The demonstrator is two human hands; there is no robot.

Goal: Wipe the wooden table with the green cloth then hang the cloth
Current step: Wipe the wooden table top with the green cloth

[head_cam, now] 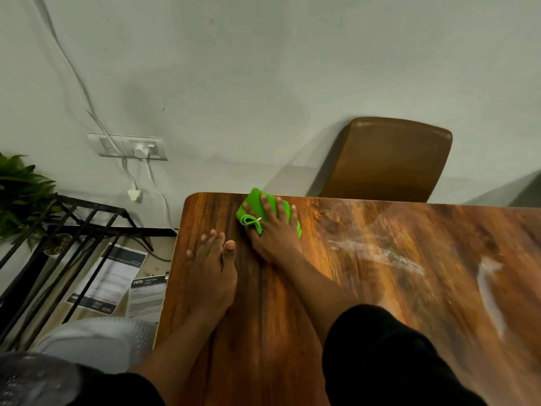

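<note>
The wooden table (366, 288) fills the lower right of the head view, with pale streaks on its right part. A folded bright green cloth (254, 205) lies near the table's far left corner. My right hand (273, 230) presses flat on the cloth with fingers spread over it. Just to the left, my left hand (212, 268) rests palm down on the bare wood near the left edge, fingers apart, holding nothing. Both forearms wear dark sleeves.
A brown chair back (386, 159) stands behind the table's far edge against the pale wall. Left of the table are a black metal rack (67, 238), a potted plant (20, 194), papers (117, 276) on the floor and a wall socket (128, 146) with white cables.
</note>
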